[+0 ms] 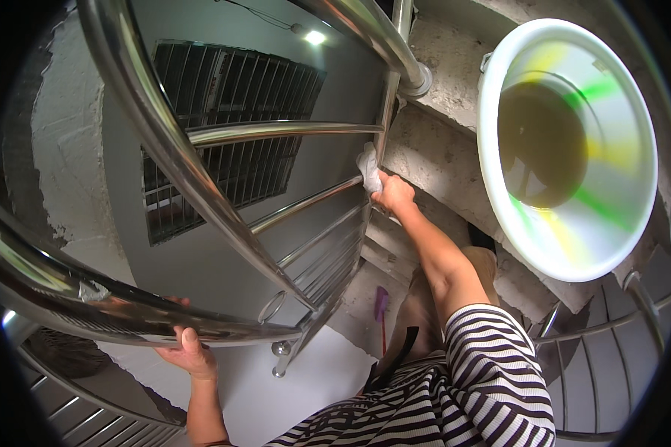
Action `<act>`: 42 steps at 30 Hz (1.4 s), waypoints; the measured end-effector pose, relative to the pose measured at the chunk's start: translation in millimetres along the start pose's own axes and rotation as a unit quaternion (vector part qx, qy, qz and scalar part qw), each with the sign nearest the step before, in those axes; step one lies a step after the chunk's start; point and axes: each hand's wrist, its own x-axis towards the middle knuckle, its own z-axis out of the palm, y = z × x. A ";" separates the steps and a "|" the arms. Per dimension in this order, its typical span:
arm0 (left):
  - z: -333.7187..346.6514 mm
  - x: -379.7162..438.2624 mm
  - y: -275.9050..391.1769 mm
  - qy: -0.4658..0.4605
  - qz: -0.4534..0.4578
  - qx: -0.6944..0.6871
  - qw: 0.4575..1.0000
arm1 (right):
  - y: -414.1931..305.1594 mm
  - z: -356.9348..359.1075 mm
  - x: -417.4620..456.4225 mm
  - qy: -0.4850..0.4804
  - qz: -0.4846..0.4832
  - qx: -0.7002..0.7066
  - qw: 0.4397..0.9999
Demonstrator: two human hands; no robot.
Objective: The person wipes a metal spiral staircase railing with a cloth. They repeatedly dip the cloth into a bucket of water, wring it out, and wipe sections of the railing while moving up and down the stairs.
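Note:
My right hand (pixel 395 193) presses a whitish cloth (pixel 369 167) around an upright post of the stainless steel stair railing (pixel 319 129), where a thin horizontal bar meets it. Lower left, my left hand (pixel 193 353) grips the thick polished handrail (pixel 162 324), thumb on the near side and fingertips showing over the far side. A torn whitish patch (pixel 93 291) clings to that handrail. To my right a large white plastic bucket (pixel 483 139), streaked green and yellow inside, stands on the stairs. Murky brown water (pixel 542 145) covers its bottom.
Rough concrete steps (pixel 425 151) run beside the railing. A barred window (pixel 229 134) and a lit bulb (pixel 315 37) are beyond it. Below lies a purple brush or broom head (pixel 381 304) on a red handle. Another metal railing (pixel 587 334) curves at lower right.

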 end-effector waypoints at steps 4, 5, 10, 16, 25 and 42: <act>3.7 2.6 -6.9 0.014 0.003 -0.037 0.999 | 9.0 -10.1 -35.7 -0.102 -0.044 0.007 0.994; 1.5 2.1 -7.6 0.017 0.006 -0.046 0.999 | 6.1 -12.1 -53.8 -0.068 -0.105 0.037 0.992; 4.2 0.9 -1.2 0.000 0.021 -0.060 0.998 | -76.4 -9.0 -154.0 0.052 -0.361 0.203 0.909; 2.4 -0.6 3.6 -0.004 0.056 -0.046 0.997 | -115.8 42.7 -145.8 0.106 -0.421 0.238 0.869; 5.7 5.2 -9.2 -0.022 0.088 -0.100 0.991 | -33.2 91.6 -54.8 0.088 -0.116 -0.029 0.989; -0.3 -3.6 -9.6 -0.010 0.056 -0.076 0.996 | -33.4 129.8 -46.7 0.139 -0.199 0.141 0.960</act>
